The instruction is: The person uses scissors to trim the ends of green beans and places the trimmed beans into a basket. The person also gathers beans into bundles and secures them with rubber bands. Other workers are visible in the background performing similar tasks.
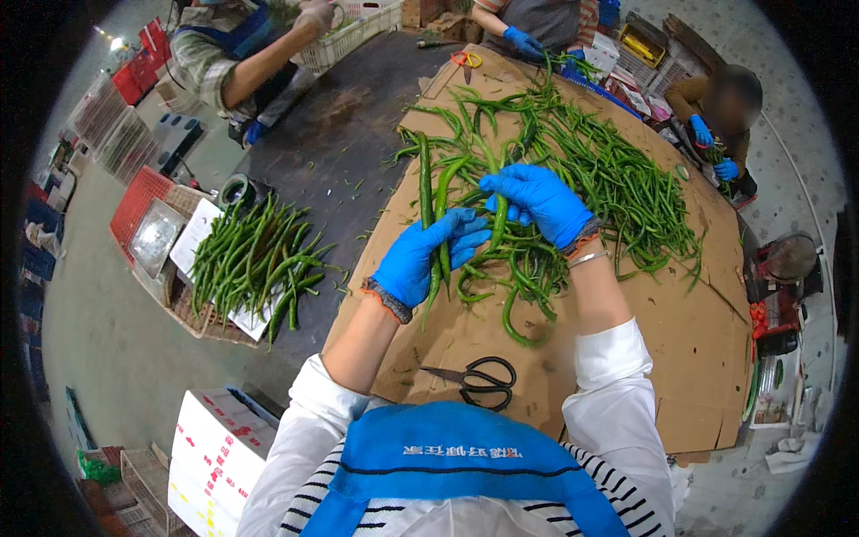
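My left hand point(420, 255), in a blue glove, is closed around long green chili peppers point(426, 183) that stick up past its fingers. Just to its right, my right hand point(532, 201), also gloved in blue, pinches another long green pepper point(492, 157). Beneath and beyond both hands a big heap of green peppers point(626, 197) spreads over a cardboard sheet point(689, 358). Black scissors point(483, 380) lie on the cardboard between my forearms. A separate pile of peppers point(246, 259) sits on a white tray at the left.
Three co-workers stand or sit around the dark table point(331, 134): at upper left point(210, 63), top point(528, 22) and right point(716, 107). Orange-handled scissors point(467, 63) lie at the far edge. Crates point(148, 201) and a white box point(215, 456) are at the left.
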A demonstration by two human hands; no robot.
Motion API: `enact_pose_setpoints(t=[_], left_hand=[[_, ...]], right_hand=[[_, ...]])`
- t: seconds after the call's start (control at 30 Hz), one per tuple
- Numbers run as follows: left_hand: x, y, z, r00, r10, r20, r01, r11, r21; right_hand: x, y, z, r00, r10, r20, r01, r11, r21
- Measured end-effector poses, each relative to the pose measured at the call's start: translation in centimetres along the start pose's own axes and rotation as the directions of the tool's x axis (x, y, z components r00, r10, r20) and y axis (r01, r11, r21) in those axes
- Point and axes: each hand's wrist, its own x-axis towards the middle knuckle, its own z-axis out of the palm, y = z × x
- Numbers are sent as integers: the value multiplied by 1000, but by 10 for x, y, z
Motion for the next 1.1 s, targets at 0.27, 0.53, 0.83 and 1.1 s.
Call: enact_pose_setpoints(t=[0.27,0.53,0.83,1.1], left_hand=[[3,-22,-28,995,-7,-102,2,999,-46],[-43,-46,-42,973,-90,-212,11,937,-349],[-74,-33,-79,966,96,-241,-151,964,-219],[-58,-43,-72,965,-4,-262,-80,948,-308]], right_hand=[[-8,24,60,997,61,-50,-60,998,19],[17,77,77,978,-204,-30,179,909,-376],[143,120,58,947,-139,-288,-148,608,-780],[101,138,-42,966,-165,-197,-141,302,-943]])
